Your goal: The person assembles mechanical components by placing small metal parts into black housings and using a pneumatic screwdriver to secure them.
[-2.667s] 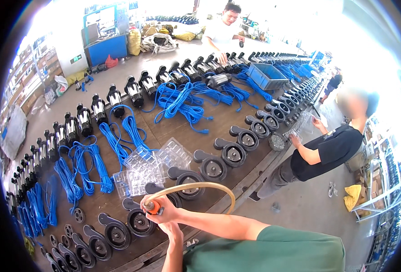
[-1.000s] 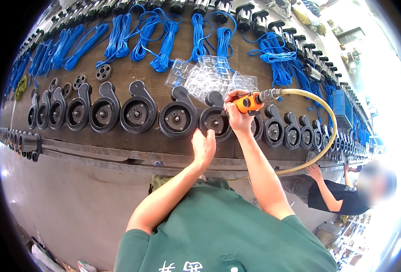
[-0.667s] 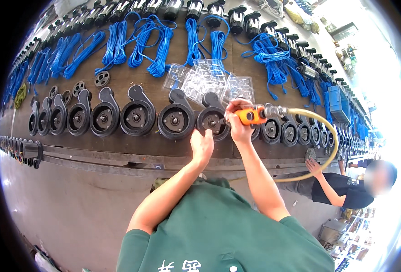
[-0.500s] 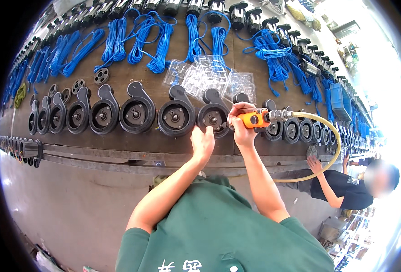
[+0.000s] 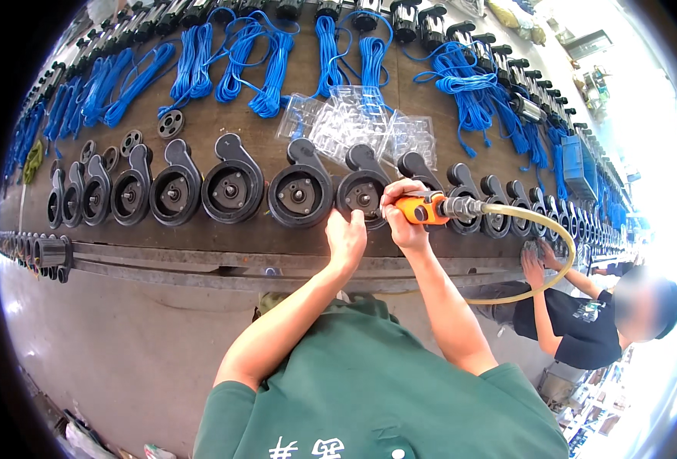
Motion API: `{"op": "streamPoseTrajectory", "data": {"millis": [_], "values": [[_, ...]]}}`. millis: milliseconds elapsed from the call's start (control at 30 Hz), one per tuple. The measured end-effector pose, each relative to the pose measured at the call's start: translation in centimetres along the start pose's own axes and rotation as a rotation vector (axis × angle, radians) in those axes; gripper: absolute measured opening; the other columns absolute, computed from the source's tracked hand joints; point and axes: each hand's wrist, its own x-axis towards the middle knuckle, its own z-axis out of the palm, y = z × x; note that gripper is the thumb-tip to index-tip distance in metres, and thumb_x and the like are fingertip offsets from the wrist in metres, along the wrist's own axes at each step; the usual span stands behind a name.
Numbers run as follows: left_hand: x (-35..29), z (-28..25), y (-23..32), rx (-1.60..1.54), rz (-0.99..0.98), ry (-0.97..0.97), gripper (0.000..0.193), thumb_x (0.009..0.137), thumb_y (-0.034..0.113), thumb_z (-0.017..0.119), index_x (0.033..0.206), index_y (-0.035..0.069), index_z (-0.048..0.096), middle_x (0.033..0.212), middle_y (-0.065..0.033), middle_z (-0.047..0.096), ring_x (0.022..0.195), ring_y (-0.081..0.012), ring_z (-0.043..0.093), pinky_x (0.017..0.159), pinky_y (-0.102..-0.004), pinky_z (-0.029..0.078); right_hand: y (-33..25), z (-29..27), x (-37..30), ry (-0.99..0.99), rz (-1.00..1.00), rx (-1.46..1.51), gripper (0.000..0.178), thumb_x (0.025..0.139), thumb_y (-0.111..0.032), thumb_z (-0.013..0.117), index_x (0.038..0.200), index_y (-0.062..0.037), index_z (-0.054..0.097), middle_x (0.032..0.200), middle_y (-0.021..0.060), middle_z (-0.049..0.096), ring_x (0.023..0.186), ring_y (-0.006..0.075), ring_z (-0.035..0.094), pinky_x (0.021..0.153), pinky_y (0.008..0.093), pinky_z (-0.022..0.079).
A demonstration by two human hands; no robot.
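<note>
My right hand point(image 5: 404, 218) is wrapped round an orange air tool point(image 5: 424, 209), held nearly level. A metal coupling joins the tool to a yellowish hose point(image 5: 564, 229). The tool's tip is hidden behind my fingers, at the right side of a black round pump housing point(image 5: 363, 196) with a curved spout. At the lower left rim of that housing is my left hand point(image 5: 346, 243), its thumb and fingers closed against the edge. Some of its fingertips are hidden. Similar black housings, such as the one on the left point(image 5: 300, 196), stand in a row along the table edge.
Clear plastic trays point(image 5: 346, 126) lie behind the row, near bundles of blue cable point(image 5: 269, 84) and metal-bodied motors point(image 5: 403, 23). Loose dark discs point(image 5: 171, 124) sit at the left. A blue crate point(image 5: 575, 164) and a co-worker in black point(image 5: 575, 325) are at the right.
My right hand and the air tool have shifted slightly left and down. The left hand stays by the same housing. The co-worker's hands have come together at the table edge.
</note>
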Motion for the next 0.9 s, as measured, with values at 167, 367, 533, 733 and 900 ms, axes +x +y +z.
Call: {"op": "streamPoseTrajectory", "data": {"millis": [167,367,533,733,900], "values": [[-0.4,-0.6,1.0,0.132,-0.048,-0.088,0.030,0.094,0.022,0.060,0.107,-0.004,0.065,0.100,-0.0247,0.071,0.095,-0.0365,0.070,0.084,-0.0473,0.054,1.7,-1.2,-0.4,-0.028,-0.007,-0.169,0.029,0.078,0.002,0.064,0.105,-0.0055,0.058,0.099,0.0061,0.062,0.091,0.0146,0.060,0.086,0.0293,0.047],[-0.1,1.2,-2.4,0.000,0.000,-0.042,0.040,0.091,0.025,0.061,0.116,-0.006,0.062,0.110,-0.0297,0.068,0.106,-0.0402,0.067,0.091,-0.0460,0.051,2.6,-2.3,-1.4,0.101,-0.120,-0.298,0.037,0.086,-0.001,0.060,0.122,-0.0035,0.054,0.110,0.0054,0.059,0.100,0.0170,0.060,0.086,0.0284,0.048],[-0.4,-0.9,-0.8,0.053,-0.179,-0.213,0.038,0.092,0.026,0.063,0.112,-0.005,0.062,0.096,-0.0161,0.070,0.082,-0.0228,0.068,0.075,-0.0393,0.054,-0.1,-1.7,-0.5,0.140,-0.069,-0.001,0.035,0.087,-0.002,0.056,0.122,-0.0024,0.053,0.093,0.0058,0.058,0.071,0.0112,0.053,0.064,0.0237,0.044],[-6.8,-2.1,3.2,-0.266,-0.358,-0.267,0.038,0.097,0.023,0.061,0.125,0.000,0.050,0.111,-0.0090,0.058,0.086,-0.0157,0.063,0.063,-0.0315,0.052,-6.7,-3.6,0.0,0.138,-0.238,0.183,0.030,0.078,0.003,0.053,0.108,0.0001,0.050,0.094,0.0104,0.050,0.066,0.0133,0.048,0.061,0.0248,0.042],[-12.2,2.3,5.7,0.517,0.700,-0.160,0.052,0.083,0.018,0.076,0.130,0.003,0.058,0.120,-0.0153,0.059,0.118,-0.0341,0.053,0.104,-0.0435,0.044,-9.3,-9.8,-2.7,0.075,-0.085,0.310,0.028,0.075,0.000,0.056,0.102,0.0004,0.049,0.090,0.0103,0.048,0.061,0.0137,0.047,0.056,0.0248,0.043]]}}
